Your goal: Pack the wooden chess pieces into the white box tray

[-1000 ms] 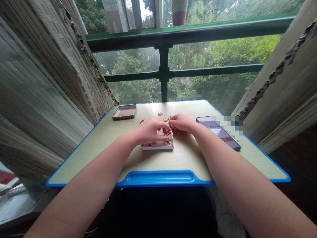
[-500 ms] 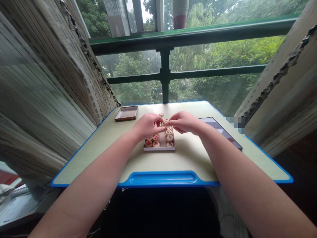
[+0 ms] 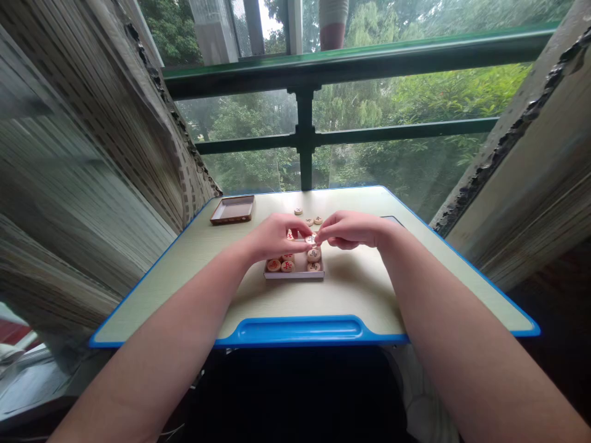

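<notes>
A shallow white box (image 3: 294, 275) sits at the middle of the small table and holds several round wooden chess discs (image 3: 314, 255) marked in red or black. My left hand (image 3: 276, 237) hovers over the box's far left part, fingers curled and pinched on a disc. My right hand (image 3: 349, 228) comes in from the right, thumb and forefinger pinched on a disc (image 3: 311, 239) above the box's far edge. The two hands' fingertips nearly meet there. A few loose discs (image 3: 308, 220) lie on the table just beyond the hands.
The table (image 3: 194, 258) is pale wood with a blue rim and a blue groove (image 3: 300, 330) at its near edge. A brown tray lid (image 3: 232, 209) lies at the far left corner. A dark phone (image 3: 392, 218) shows behind my right wrist. Curtains hang on both sides; a green window railing stands behind.
Both hands have shifted slightly away from me and back over the box's far edge. More discs show in the box than one second ago. My right forearm now hides most of the phone.
</notes>
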### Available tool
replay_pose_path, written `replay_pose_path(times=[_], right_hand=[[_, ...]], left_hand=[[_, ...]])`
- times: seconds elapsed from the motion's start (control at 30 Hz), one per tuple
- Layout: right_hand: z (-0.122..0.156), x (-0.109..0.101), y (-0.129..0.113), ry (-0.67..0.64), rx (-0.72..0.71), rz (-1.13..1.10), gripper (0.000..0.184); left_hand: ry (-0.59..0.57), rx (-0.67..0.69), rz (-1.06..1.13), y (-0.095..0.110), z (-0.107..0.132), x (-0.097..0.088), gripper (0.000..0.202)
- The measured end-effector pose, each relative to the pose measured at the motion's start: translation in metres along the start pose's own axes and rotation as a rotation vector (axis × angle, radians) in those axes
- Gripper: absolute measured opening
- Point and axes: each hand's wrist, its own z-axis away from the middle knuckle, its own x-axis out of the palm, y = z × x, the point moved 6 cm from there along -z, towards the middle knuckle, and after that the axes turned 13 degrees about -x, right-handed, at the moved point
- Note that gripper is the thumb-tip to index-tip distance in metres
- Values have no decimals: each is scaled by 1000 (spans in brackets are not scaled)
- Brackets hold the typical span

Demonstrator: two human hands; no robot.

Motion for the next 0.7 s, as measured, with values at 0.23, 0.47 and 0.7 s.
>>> replay_pose_path(times=[0.23, 0.47, 0.7], right_hand=[[2, -22, 11, 195, 34, -18, 9], [-2, -26, 13, 301, 34, 62, 9], [-6, -37, 14, 467, -29, 117, 14]], left_hand=[[-330, -97, 11, -2, 7, 12, 34], [-334, -58, -43, 2, 6, 17, 32], [-326, -20, -77, 9, 9, 20, 26]])
